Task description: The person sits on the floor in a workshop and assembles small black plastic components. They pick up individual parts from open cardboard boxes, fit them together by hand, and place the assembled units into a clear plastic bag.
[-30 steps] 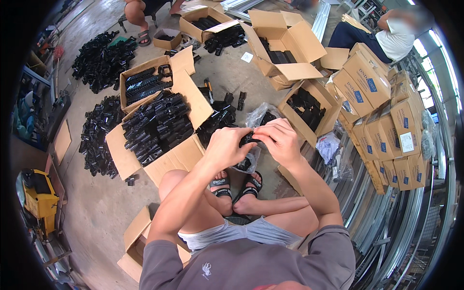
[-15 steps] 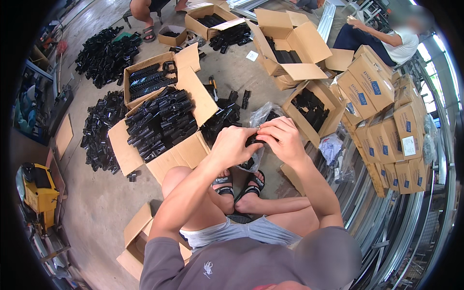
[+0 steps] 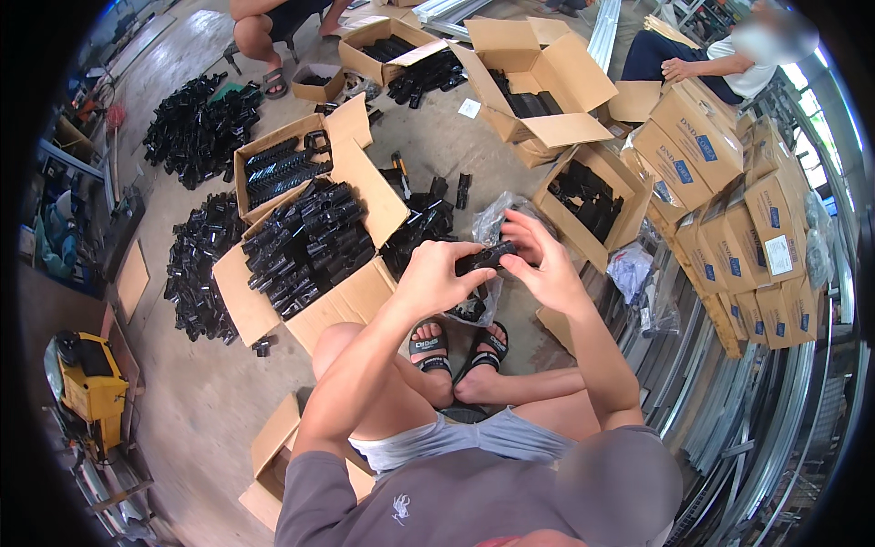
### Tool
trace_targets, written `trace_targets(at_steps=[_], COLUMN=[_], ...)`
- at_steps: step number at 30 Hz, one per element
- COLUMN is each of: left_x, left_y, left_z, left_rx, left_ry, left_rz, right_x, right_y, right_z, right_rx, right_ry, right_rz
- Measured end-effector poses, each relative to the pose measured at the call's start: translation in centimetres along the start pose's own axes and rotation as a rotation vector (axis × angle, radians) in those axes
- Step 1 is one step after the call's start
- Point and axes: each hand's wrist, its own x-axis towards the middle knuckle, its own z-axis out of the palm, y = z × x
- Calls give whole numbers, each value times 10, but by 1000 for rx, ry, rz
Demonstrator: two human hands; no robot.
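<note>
Between my two hands, above my sandalled feet, is a short black slotted part (image 3: 488, 259). My left hand (image 3: 436, 278) grips its left end with thumb and fingers. My right hand (image 3: 545, 266) has its thumb and a finger around the right end, the other fingers raised. Just beyond my hands lies a clear plastic bag (image 3: 497, 217) with black pieces in it. An open carton (image 3: 342, 296) heaped with similar black parts (image 3: 305, 242) stands to the left. Another open carton (image 3: 626, 211) of dark pieces is to the right.
Piles of black parts (image 3: 202, 278) lie on the floor at left. Further cartons (image 3: 583, 77) stand open ahead. Stacked closed boxes (image 3: 688, 146) and long metal profiles (image 3: 729, 438) line the right side. One person (image 3: 706, 64) sits far right; another's legs (image 3: 260, 41) show far left.
My right hand's fingers have opened out from a pinch, and more of the black part shows now. The seated person at far right has lowered a hand. My view has shifted slightly.
</note>
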Motion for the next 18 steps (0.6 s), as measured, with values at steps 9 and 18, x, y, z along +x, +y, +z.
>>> trace_targets(at_steps=[9,18], left_x=[2,2], left_y=[5,-2], left_z=[8,18], left_rx=[-200,-340], left_ry=[92,95], left_rz=[51,56], right_x=[-17,-21], right_y=[40,38], right_z=[3,6], right_rx=[468,561], right_ry=[35,120], right_rz=[128,114])
